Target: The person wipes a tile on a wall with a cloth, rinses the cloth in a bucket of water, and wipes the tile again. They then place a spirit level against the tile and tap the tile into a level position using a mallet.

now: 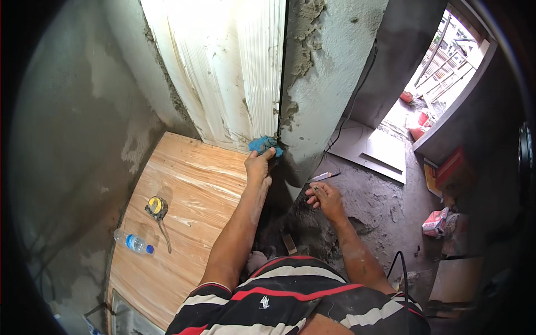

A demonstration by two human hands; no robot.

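My left hand [258,163] grips a crumpled blue cloth [262,144] against the bottom right corner of a white ribbed panel [218,67], which is streaked with grime and stands at the back of a wood-grain board [190,178]. My right hand [325,200] is curled in the air over the rough grey floor, right of the panel, with a small thin item between its fingers that I cannot make out. On the board lie a yellow and black tape measure [157,207] and a plastic water bottle [134,243] with a blue cap.
A rough plastered column [318,67] borders the panel. At right are large tiles [357,151] on the floor, a thin tube [324,176], red boxes [449,170], a bag [434,222], a black cable [400,262] and a bright doorway [446,67]. A grey wall [78,111] encloses the left.
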